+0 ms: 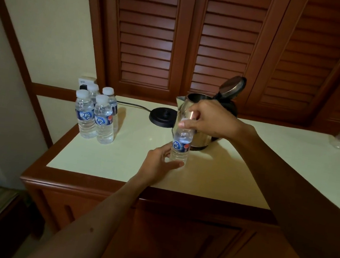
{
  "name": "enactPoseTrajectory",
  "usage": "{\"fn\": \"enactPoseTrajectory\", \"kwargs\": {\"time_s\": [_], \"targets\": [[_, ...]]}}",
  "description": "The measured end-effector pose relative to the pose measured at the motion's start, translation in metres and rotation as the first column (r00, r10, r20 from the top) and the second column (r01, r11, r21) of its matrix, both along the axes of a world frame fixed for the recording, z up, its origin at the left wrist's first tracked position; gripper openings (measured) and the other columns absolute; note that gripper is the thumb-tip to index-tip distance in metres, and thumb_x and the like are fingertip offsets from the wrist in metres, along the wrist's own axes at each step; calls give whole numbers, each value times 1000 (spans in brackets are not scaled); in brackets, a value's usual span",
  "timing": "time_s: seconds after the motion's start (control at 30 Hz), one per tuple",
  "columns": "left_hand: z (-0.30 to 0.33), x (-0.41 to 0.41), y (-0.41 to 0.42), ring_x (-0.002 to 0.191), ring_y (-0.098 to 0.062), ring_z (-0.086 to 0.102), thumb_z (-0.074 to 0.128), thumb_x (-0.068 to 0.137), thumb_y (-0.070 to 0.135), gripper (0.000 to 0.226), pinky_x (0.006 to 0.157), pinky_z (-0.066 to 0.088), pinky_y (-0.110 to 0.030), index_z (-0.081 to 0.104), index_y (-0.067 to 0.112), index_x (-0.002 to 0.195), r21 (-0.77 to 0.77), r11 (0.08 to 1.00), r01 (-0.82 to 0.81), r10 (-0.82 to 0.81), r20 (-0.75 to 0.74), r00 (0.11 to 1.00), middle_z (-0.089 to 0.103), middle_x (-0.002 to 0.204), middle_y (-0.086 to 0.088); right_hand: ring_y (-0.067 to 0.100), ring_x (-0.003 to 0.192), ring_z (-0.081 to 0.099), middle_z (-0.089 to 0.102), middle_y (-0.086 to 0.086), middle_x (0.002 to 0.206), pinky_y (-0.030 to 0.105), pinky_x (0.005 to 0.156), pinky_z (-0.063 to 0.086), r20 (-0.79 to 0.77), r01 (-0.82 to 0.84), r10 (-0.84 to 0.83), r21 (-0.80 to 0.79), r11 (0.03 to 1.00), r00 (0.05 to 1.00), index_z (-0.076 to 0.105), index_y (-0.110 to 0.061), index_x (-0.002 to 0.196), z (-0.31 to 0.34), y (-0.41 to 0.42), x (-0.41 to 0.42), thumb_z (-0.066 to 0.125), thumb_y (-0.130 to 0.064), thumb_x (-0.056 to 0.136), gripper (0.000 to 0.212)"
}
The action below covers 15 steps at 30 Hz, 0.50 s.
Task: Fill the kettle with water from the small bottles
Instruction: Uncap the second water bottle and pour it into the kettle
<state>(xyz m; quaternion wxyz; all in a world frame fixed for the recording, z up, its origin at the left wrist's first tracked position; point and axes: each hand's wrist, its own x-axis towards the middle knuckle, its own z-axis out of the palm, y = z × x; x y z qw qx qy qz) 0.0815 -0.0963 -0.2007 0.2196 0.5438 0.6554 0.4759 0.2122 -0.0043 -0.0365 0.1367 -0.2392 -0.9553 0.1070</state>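
- Head view: a small water bottle (180,147) stands upright on the cream countertop (235,174), just before the steel kettle (197,119), whose lid (232,87) is raised.
- Left hand (159,162) grips the bottle's base.
- Right hand (208,119) pinches its white cap (184,122).
- Four sealed bottles (96,113) stand clustered at far left.

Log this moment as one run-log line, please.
step: uncapping | left hand holds bottle base | right hand grips cap | kettle lid open, off base

Bottle cap (184,122) under right-hand fingers (197,116); kettle (202,137) partly hidden behind.
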Motion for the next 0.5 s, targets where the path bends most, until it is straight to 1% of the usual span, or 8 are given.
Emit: {"fn": "enactPoseTrajectory", "kwargs": {"time_s": [0.07, 0.13, 0.2, 0.27, 0.33, 0.37, 0.43, 0.5], "targets": [[0, -1, 1, 110, -6, 58, 76, 85, 26, 53, 94, 45, -25, 57, 28, 135, -7, 1000, -6, 6, -28, 1000, 66, 130, 4, 21, 61, 61, 65, 7, 65, 26, 54, 42, 50, 48, -49, 24, 999, 998, 68, -6, 72, 3, -2, -6, 69, -44, 84, 40], [0, -1, 1, 112, -9, 60, 76, 86, 26, 52, 95, 46, -27, 58, 28, 135, -7, 1000, 1, -1, -33, 999, 66, 129, 3, 28, 61, 60, 67, 14, 69, 31, 58, 47, 63, 69, -71, 25, 997, 995, 69, 0, 76, 2, -4, -12, 67, -38, 87, 40], [0, -2, 1, 112, -13, 62, 76, 85, 25, 51, 96, 47, -29, 59, 28, 133, -7, 1000, 1, -1, -19, 1000, 68, 126, 4, 23, 60, 54, 60, 11, 67, 32, 58, 44, 78, 78, -78, 5, 997, 994, 66, -1, 77, 1, -4, -12, 64, -33, 90, 35], [0, -2, 1, 108, -13, 61, 77, 85, 24, 49, 92, 46, -27, 61, 28, 131, -14, 1000, -11, 10, -26, 1000, 68, 121, 6, 16, 63, 51, 56, 3, 70, 34, 61, 41, 109, 40, -42, 22, 999, 993, 63, -9, 73, -2, -2, -9, 62, -28, 92, 27], [-1, -2, 2, 108, -15, 62, 77, 85, 25, 47, 91, 46, -27, 62, 27, 129, -20, 1000, -12, 12, -41, 999, 69, 121, 4, 14, 82, 54, 59, 0, 89, 33, 74, 42, 123, -14, 9, 37, 999, 992, 65, -17, 84, -5, 1, -6, 59, -17, 91, 9], [-1, -2, 2, 109, -16, 62, 76, 85, 26, 46, 92, 46, -28, 61, 26, 129, -22, 1000, -13, 12, -47, 999, 69, 122, 3, 15, 94, 54, 60, 2, 103, 34, 82, 43, 126, -32, 26, 49, 998, 992, 67, -17, 97, -6, 2, -5, 58, -11, 90, 13], [-1, -2, 1, 109, -17, 62, 76, 86, 27, 47, 93, 46, -29, 60, 26, 130, -33, 999, -17, 15, -56, 998, 69, 124, 1, 18, 111, 51, 58, 4, 122, 32, 92, 42, 116, -32, 28, 34, 999, 993, 65, -18, 118, -8, 3, -4, 58, -5, 89, 32], [0, -1, 1, 111, -18, 61, 75, 86, 28, 49, 93, 46, -29, 59, 25, 132, -42, 999, -24, 22, -60, 998, 68, 126, 0, 19, 121, 50, 54, 3, 135, 29, 95, 41, 80, -25, 27, -32, 999, 996, 59, -20, 130, -8, 2, -4, 60, -12, 91, 40]]}}
